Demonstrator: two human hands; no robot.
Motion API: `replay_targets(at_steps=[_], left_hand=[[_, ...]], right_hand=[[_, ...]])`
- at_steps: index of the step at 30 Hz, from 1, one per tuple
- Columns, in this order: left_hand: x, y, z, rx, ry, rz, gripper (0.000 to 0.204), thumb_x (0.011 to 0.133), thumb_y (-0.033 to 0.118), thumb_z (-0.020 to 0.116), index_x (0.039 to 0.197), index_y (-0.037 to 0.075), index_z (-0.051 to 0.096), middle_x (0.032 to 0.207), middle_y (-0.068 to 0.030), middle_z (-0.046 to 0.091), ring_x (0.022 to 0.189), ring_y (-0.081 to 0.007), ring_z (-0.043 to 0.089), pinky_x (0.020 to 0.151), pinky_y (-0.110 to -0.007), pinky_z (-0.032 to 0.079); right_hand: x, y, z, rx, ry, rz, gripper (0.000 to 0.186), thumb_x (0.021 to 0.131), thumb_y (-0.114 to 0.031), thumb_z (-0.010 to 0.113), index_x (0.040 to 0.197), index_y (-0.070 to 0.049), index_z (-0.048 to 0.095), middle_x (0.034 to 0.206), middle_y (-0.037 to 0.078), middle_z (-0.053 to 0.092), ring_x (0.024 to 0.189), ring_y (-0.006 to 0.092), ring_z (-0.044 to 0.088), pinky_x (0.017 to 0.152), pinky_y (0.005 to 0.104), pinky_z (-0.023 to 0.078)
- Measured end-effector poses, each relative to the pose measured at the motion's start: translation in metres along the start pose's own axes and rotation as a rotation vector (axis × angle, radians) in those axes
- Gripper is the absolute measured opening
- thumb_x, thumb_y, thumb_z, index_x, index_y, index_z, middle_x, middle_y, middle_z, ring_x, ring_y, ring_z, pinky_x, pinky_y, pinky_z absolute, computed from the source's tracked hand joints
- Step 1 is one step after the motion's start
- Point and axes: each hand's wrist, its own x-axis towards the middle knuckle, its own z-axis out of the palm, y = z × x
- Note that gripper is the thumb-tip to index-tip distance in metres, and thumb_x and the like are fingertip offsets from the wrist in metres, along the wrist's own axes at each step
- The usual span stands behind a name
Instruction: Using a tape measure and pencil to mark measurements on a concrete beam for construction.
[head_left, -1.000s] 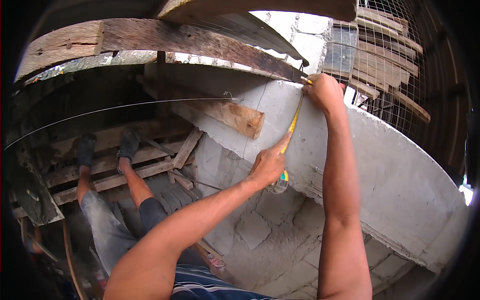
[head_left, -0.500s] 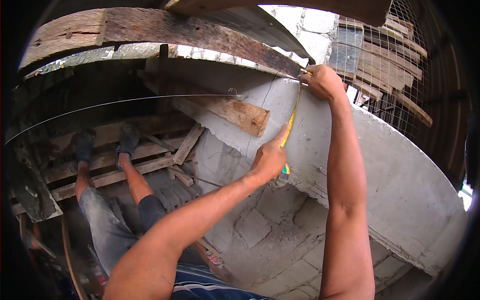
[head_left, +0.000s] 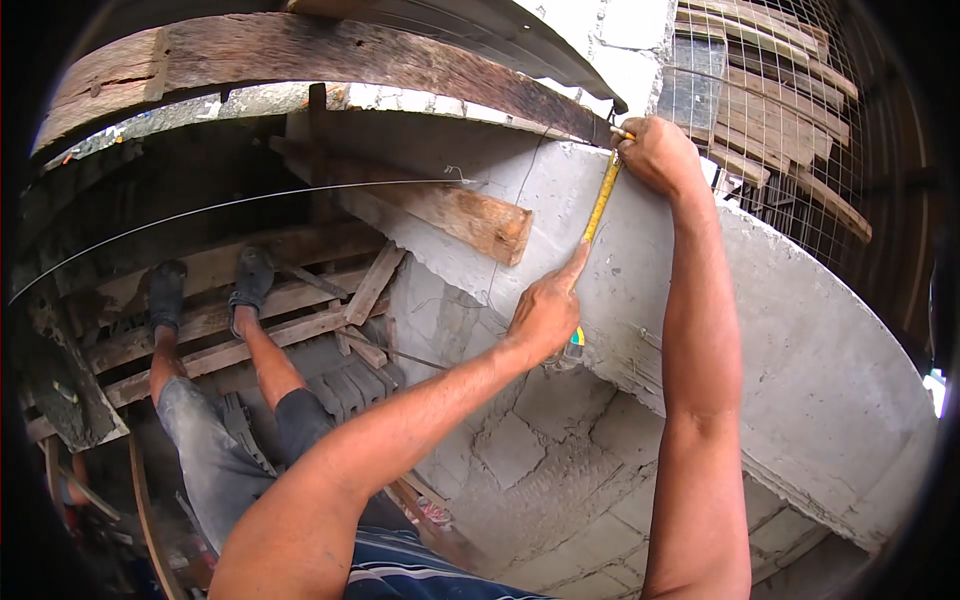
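While the concrete beam (head_left: 800,300) is overlapped by left hand (head_left: 545,316) and right hand (head_left: 660,156), tape measure (head_left: 602,198) and pencil (head_left: 624,133) are grasped respectively, just right of centre; readings could be skewed if the tape's upper end slips.

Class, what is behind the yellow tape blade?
Grey concrete shows on both sides of the yellow tape blade, between the left hand and right hand; the strip directly behind it is covered.
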Motion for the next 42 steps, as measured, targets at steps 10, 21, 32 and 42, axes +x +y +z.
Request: replay_targets(at_steps=[10, 21, 32, 42], left_hand=[[-0.004, 0.001, 0.002, 0.009, -0.071, -0.041, 0.068, 0.090, -0.003, 0.045, 0.156, 0.012, 0.036, 0.125, -0.0302, 0.061, 0.108, -0.0412, 0.064, 0.096, -0.044, 0.050], [-0.004, 0.006, -0.005, 0.057, -0.081, -0.008, 0.077, 0.086, -0.004, 0.045, 0.159, 0.015, 0.028, 0.122, -0.0322, 0.061, 0.110, -0.0447, 0.062, 0.098, -0.047, 0.049], [0.007, 0.016, -0.015, 0.140, -0.214, -0.052, 0.084, 0.084, -0.001, 0.045, 0.162, 0.016, 0.018, 0.107, -0.0346, 0.065, 0.098, -0.0474, 0.066, 0.092, -0.049, 0.051], [0.007, 0.026, -0.021, 0.154, -0.229, -0.121, 0.083, 0.085, 0.000, 0.045, 0.162, 0.018, 0.021, 0.107, -0.0349, 0.066, 0.100, -0.0443, 0.067, 0.091, -0.047, 0.052]], right_hand=[[-0.010, 0.008, 0.013, -0.026, 0.035, -0.075, 0.024, 0.093, -0.024, 0.060, 0.105, -0.011, 0.075, 0.098, 0.021, 0.072, 0.096, 0.0403, 0.068, 0.087, 0.0490, 0.053], [-0.011, 0.007, 0.019, -0.010, 0.125, -0.109, 0.023, 0.086, -0.019, 0.057, 0.097, -0.009, 0.075, 0.094, 0.021, 0.072, 0.093, 0.0391, 0.069, 0.083, 0.0492, 0.054], [-0.025, -0.005, -0.006, 0.444, 0.525, -0.111, 0.032, 0.103, -0.030, 0.051, 0.106, -0.008, 0.074, 0.103, 0.018, 0.073, 0.100, 0.0322, 0.069, 0.090, 0.0426, 0.052], [-0.159, -0.012, 0.013, 0.940, 0.339, 0.042, 0.013, 0.095, -0.007, 0.066, 0.104, 0.000, 0.072, 0.087, 0.009, 0.073, 0.073, 0.0161, 0.068, 0.069, 0.0280, 0.054]])
